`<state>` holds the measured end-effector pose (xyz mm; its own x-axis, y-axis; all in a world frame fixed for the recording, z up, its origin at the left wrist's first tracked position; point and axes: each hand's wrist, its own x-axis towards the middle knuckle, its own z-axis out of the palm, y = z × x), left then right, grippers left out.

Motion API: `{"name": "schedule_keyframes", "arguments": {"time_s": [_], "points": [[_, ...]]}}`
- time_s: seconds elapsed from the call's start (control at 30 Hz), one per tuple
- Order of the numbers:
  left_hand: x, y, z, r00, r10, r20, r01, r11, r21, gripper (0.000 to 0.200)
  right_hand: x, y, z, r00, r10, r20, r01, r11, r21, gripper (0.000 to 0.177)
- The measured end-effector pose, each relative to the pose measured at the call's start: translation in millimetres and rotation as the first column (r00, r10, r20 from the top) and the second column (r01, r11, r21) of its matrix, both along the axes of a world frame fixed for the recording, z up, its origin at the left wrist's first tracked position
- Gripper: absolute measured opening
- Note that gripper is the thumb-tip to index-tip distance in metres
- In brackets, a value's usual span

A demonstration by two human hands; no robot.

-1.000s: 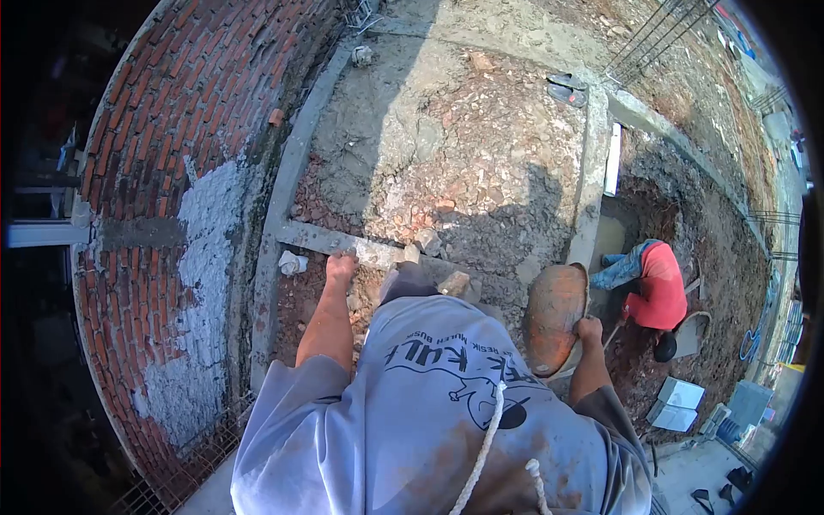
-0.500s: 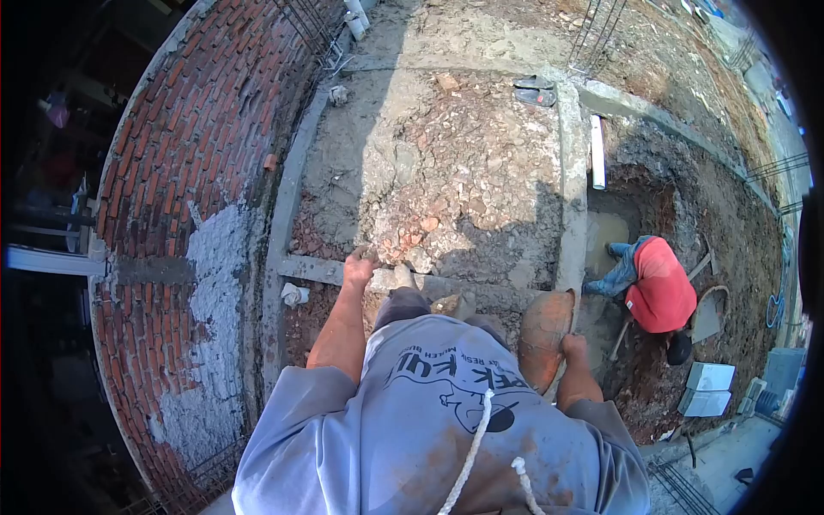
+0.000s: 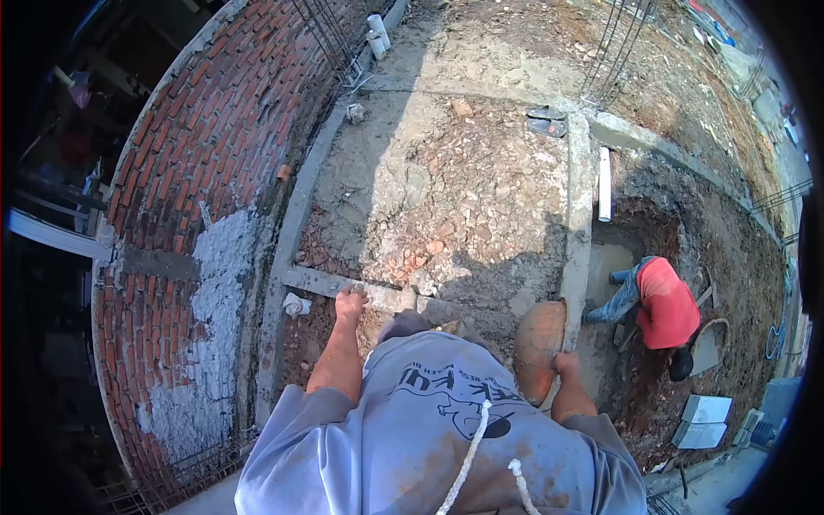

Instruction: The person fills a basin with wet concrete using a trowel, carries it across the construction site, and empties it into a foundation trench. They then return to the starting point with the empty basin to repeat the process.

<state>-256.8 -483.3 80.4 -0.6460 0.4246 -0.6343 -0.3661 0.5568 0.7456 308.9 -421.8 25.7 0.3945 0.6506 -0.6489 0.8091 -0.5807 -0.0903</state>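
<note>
My left hand [image 3: 350, 304] hangs in the air in front of me, its fingers loosely bent and apart. No object shows in it. Below it lies the concrete beam [image 3: 322, 281] that crosses the ground. At my right side, my right hand [image 3: 566, 364] is closed on the rim of a worn orange basin [image 3: 537, 350] crusted with grey. The basin is tilted on its side, its outer face toward my left, so its inside is hidden. One of my feet [image 3: 408, 299] shows at the cross beam.
A co-worker in a red shirt [image 3: 668, 302] bends over in a muddy pit on the right, beside a mortar tray [image 3: 707, 354]. Pale blocks [image 3: 704, 421] are stacked nearby. A brick wall [image 3: 206, 146] rises on the left. Ahead are rubble [image 3: 463, 206], sandals [image 3: 547, 122], a white pipe [image 3: 604, 184] and rebar [image 3: 620, 47].
The ground ahead sits slightly lower and farther right in view. My left hand has dropped a little. The basin stays in my right hand. The co-worker remains bent over.
</note>
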Motion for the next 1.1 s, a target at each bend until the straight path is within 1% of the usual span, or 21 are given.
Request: {"name": "schedule_keyframes", "arguments": {"time_s": [0.1,0.13,0.17,0.2,0.23,0.27,0.3,0.33,0.37,0.4,0.47,0.5,0.6,0.63,0.67,0.73,0.8,0.83,0.93,1.03,1.1], "points": [[9.8,21.0,13.5,1.000,-0.024,0.000,0.024,1.000,-0.019,0.041,19.8,10.9,-43.5,0.992,0.126,-0.005,-0.126,0.992,-0.017,0.048],[10.0,26.4,10.2,0.999,-0.050,0.001,0.050,0.999,-0.005,0.041,19.8,14.2,-36.1,0.997,0.076,0.002,-0.076,0.997,-0.001,0.047],[8.5,29.0,7.3,0.997,-0.078,-0.002,0.078,0.997,0.005,0.040,-1.6,21.8,-2.7,1.000,0.024,0.004,-0.024,1.000,0.013,0.046],[6.1,31.3,5.2,0.994,-0.105,-0.008,0.105,0.994,0.016,0.040,-14.8,24.6,15.2,1.000,-0.028,0.002,0.028,0.999,0.028,0.046],[3.8,33.7,3.6,0.990,-0.139,-0.023,0.139,0.990,0.011,0.038,-13.5,23.9,5.9,1.000,-0.007,0.010,0.007,0.999,0.036,0.045],[0.6,37.0,3.2,0.992,-0.126,-0.018,0.126,0.992,0.006,0.038,-9.0,25.2,-11.4,1.000,0.014,0.020,-0.015,0.999,0.044,0.044],[-2.0,39.9,3.3,0.994,-0.112,-0.011,0.112,0.994,0.001,0.038,-11.5,26.0,-10.3,0.999,0.036,0.032,-0.038,0.998,0.051,0.043],[-3.8,41.1,1.6,0.995,-0.096,0.000,0.096,0.995,-0.005,0.038,-12.7,24.3,-7.2,0.999,0.019,0.032,-0.022,0.996,0.085,0.042],[-11.0,40.9,-10.6,0.994,-0.108,-0.004,0.108,0.994,-0.005,0.037,-16.0,23.0,-3.7,0.999,0.003,0.032,-0.007,0.993,0.116,0.042],[-11.3,43.0,-7.8,0.994,-0.105,0.001,0.105,0.994,-0.013,0.036,-21.4,21.7,1.8,0.999,-0.013,0.030,0.009,0.989,0.145,0.041],[-16.0,49.9,3.8,0.995,-0.103,0.007,0.103,0.994,-0.034,0.035,-13.9,19.9,-4.7,0.999,0.020,0.030,-0.022,0.996,0.091,0.042],[-22.8,51.2,-4.0,0.993,-0.114,0.009,0.114,0.993,-0.022,0.034,-14.1,17.0,-7.0,0.999,0.032,0.028,-0.034,0.997,0.063,0.042],[-43.1,60.1,-17.6,0.989,-0.133,0.058,0.134,0.991,-0.020,0.034,-41.4,10.3,32.7,0.997,-0.069,0.039,0.066,0.994,0.089,0.042],[-51.2,64.2,-25.1,0.989,-0.124,0.077,0.124,0.992,0.000,0.035,-43.3,8.6,31.1,0.995,-0.062,0.083,0.056,0.996,0.066,0.042],[-60.8,68.4,-31.2,0.986,-0.146,0.077,0.148,0.989,-0.016,0.036,-45.2,4.3,32.3,0.993,-0.073,0.091,0.068,0.996,0.054,0.042],[-70.2,82.0,-28.6,0.971,-0.223,0.090,0.228,0.972,-0.051,0.038,-61.8,-6.7,54.2,0.984,-0.136,0.118,0.132,0.991,0.036,0.041],[-89.1,92.7,-43.5,0.942,-0.288,0.172,0.294,0.956,-0.011,0.039,-72.9,-21.7,64.7,0.972,-0.192,0.139,0.185,0.981,0.061,0.041],[-92.8,99.8,-43.4,0.936,-0.323,0.142,0.332,0.942,-0.047,0.040,-76.4,-31.8,65.6,0.968,-0.205,0.146,0.194,0.977,0.085,0.040],[-100.5,125.5,-32.4,0.908,-0.395,0.141,0.408,0.910,-0.075,0.040,-86.9,-67.9,70.9,0.927,-0.318,0.198,0.304,0.948,0.098,0.040],[-110.2,155.2,-35.2,0.840,-0.529,0.122,0.540,0.837,-0.088,0.042,-109.1,-104.7,93.1,0.853,-0.480,0.207,0.466,0.877,0.112,0.039],[-105.8,170.2,-30.1,0.788,-0.605,0.114,0.614,0.786,-0.070,0.043,-106.0,-141.6,73.2,0.810,-0.530,0.251,0.513,0.848,0.134,0.039]]}}
